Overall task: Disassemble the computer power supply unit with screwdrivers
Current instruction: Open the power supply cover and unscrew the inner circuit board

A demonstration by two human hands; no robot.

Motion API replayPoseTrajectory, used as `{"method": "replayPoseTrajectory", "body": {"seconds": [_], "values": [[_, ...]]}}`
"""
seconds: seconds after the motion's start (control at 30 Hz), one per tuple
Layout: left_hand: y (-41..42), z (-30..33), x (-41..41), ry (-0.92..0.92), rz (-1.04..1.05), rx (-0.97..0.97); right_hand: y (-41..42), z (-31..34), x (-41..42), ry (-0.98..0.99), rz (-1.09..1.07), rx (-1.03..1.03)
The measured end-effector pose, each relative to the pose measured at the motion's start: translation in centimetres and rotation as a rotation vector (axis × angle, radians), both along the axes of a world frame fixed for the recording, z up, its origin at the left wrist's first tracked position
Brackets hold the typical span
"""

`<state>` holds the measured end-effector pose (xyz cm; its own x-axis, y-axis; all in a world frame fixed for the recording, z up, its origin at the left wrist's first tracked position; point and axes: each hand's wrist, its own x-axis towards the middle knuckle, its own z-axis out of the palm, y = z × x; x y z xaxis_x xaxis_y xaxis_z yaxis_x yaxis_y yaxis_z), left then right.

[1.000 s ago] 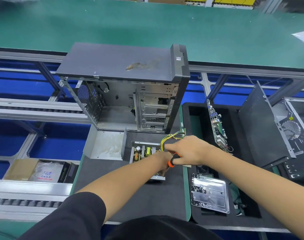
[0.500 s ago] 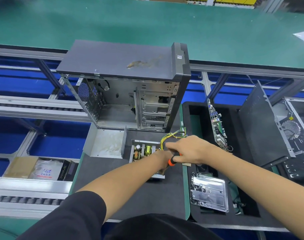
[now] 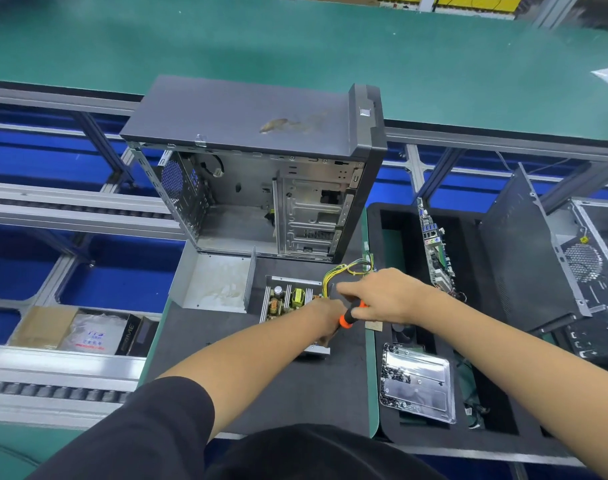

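Power supply unit (image 3: 288, 306) is seated open on the dark mat (image 3: 261, 393) of the bench, at roughly 12 o'clock from the person, just in front of the empty computer case (image 3: 261, 188). Its board with coils and a capacitor is exposed; a yellow-green wire bundle (image 3: 347, 270) is looped off its 2 o'clock corner.

Right hand (image 3: 385, 296) is wrapped around an orange-and-black screwdriver (image 3: 349, 315); only the handle is seen, the tip is hidden. Left hand (image 3: 325, 322) is laid over the 3 o'clock side of the unit, mostly hidden under the right hand and the handle; whether it is gripping anything cannot be told.

A removed metal cover (image 3: 214, 284) is lying at 9 o'clock of the unit, touching the case base. At 3 o'clock a black foam tray (image 3: 389, 393) is set, holding an upright motherboard (image 3: 434, 247) and a shiny metal plate (image 3: 417, 382) at 5 o'clock. A second case (image 3: 538, 258) is parked at the far 3 o'clock edge. A cardboard box with a bagged item (image 3: 84, 336) is placed at 8 o'clock.
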<state>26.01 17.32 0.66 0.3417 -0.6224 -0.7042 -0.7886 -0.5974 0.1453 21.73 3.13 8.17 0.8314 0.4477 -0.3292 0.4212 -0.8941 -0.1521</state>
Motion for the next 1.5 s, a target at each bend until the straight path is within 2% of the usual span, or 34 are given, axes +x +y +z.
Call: {"method": "replayPoseTrajectory", "body": {"seconds": [0.17,0.33,0.4,0.53,0.6,0.67,0.73,0.83,0.9,1.13,1.2,1.33,1.5], "values": [[0.2,-0.2,-0.1,-0.007,0.011,-0.056,0.1,0.1,-0.2,0.206,-0.079,0.227],[0.0,-0.3,-0.1,0.005,-0.018,-0.003,0.2,0.4,-0.1,0.027,-0.020,-0.039],[0.1,-0.2,0.0,-0.004,-0.046,0.025,0.4,0.5,0.0,0.041,-0.021,-0.046],[0.3,-0.8,-0.1,-0.046,-0.155,0.031,0.5,0.2,0.0,0.187,-0.096,0.169],[0.3,-1.0,0.1,-0.036,-0.148,0.024,0.5,0.0,0.1,0.297,-0.132,0.307],[0.3,-1.0,0.2,-0.028,-0.113,0.015,0.5,0.1,0.1,0.344,-0.134,0.311],[0.5,-1.0,0.2,-0.019,-0.084,-0.019,0.7,0.3,0.1,0.288,-0.105,0.208],[0.6,-1.0,0.2,-0.029,-0.086,-0.023,1.3,0.2,0.1,0.060,-0.019,-0.013],[0.6,-1.0,0.3,-0.032,-0.095,-0.020,1.7,0.1,0.2,-0.006,0.030,-0.089],[0.8,-2.5,0.1,-0.110,-0.281,0.025,1.3,0.3,0.2,0.279,-0.065,0.207],[0.8,-2.5,0.2,-0.102,-0.246,0.020,1.3,0.0,0.1,0.263,-0.069,0.169],[0.5,-2.0,0.5,-0.044,-0.153,-0.030,1.1,0.1,0.2,0.057,0.019,-0.024],[0.5,-2.1,0.4,-0.034,-0.076,-0.058,1.0,0.4,0.3,0.204,-0.041,0.158]]}}
